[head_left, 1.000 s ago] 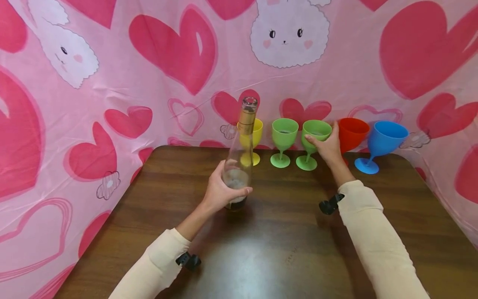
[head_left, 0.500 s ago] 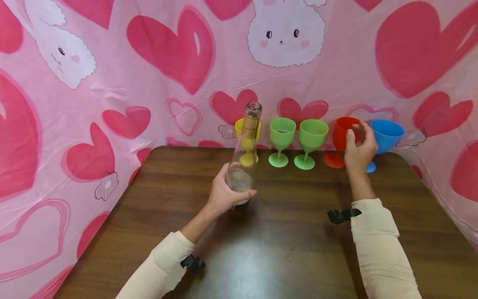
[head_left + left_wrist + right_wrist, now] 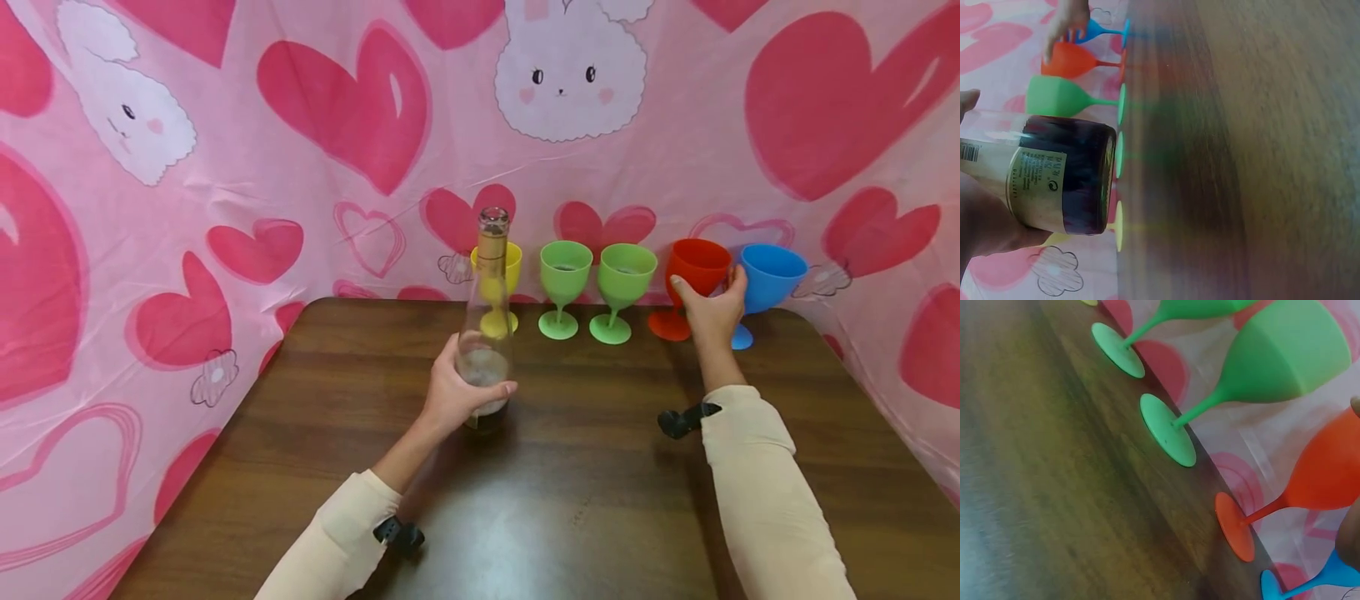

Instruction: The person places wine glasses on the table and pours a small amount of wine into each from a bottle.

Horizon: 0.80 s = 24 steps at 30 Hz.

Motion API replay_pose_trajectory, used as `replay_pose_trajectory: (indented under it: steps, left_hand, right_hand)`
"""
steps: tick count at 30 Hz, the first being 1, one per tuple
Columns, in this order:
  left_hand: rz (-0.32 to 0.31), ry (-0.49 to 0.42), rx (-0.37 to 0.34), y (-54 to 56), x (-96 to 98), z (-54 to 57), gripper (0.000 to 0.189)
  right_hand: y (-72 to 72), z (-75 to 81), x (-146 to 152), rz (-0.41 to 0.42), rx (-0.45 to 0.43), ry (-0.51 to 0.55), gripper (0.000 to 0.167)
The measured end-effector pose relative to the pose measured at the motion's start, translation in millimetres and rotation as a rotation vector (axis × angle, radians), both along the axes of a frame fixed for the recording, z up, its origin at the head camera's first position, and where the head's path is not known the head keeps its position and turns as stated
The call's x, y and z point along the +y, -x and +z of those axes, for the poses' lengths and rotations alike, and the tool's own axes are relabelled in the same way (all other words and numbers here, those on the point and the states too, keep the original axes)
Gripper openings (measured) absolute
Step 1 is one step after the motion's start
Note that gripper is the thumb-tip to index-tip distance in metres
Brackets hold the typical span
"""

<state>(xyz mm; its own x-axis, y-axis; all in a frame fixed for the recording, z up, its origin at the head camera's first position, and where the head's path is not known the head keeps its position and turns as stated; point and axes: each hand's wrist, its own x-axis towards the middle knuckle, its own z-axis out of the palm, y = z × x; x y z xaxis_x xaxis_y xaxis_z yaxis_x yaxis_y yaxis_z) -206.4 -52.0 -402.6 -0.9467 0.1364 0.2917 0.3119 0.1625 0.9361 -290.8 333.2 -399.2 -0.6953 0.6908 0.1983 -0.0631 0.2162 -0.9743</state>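
My left hand (image 3: 461,393) grips a clear glass wine bottle (image 3: 486,321) upright around its lower body. Dark liquid fills the bottom of it, and a printed label (image 3: 1038,178) shows in the left wrist view. At the back of the table, my right hand (image 3: 712,318) holds the red goblet (image 3: 701,260) by its bowl, thumb on the left and fingers on the right. The red foot (image 3: 1235,526) stands on the tabletop. Just right of that hand is a blue goblet (image 3: 774,275), partly covered by it.
Two green goblets, the left one (image 3: 565,271) and the right one (image 3: 627,279), stand left of the red one, with dark liquid visible inside. A yellow goblet (image 3: 513,267) is partly behind the bottle. The wooden table (image 3: 570,483) meets a pink heart-patterned cloth (image 3: 360,108).
My right hand has left the right green goblet, moved rightward, and taken hold of the red goblet. My left hand stays on the bottle, nearly in place.
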Motion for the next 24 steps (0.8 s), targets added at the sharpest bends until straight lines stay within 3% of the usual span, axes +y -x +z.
replay_pose_trajectory:
  steps: [7,15,24]
  left_hand:
    - [-0.009,0.021,0.001,-3.7,-6.2,2.9,0.069]
    - [-0.022,0.030,0.005,-6.8,-8.8,5.0,0.070]
    - [-0.013,0.072,0.009,-7.0,-9.6,4.3,0.073]
  right_hand:
    - [20.7,2.1,5,0.011,-0.046,-0.017,0.091]
    - [29.3,6.2,15,0.054,-0.029,0.131,0.089]
    - [29.0,10.7,17,0.086,-0.184,0.055,0.088]
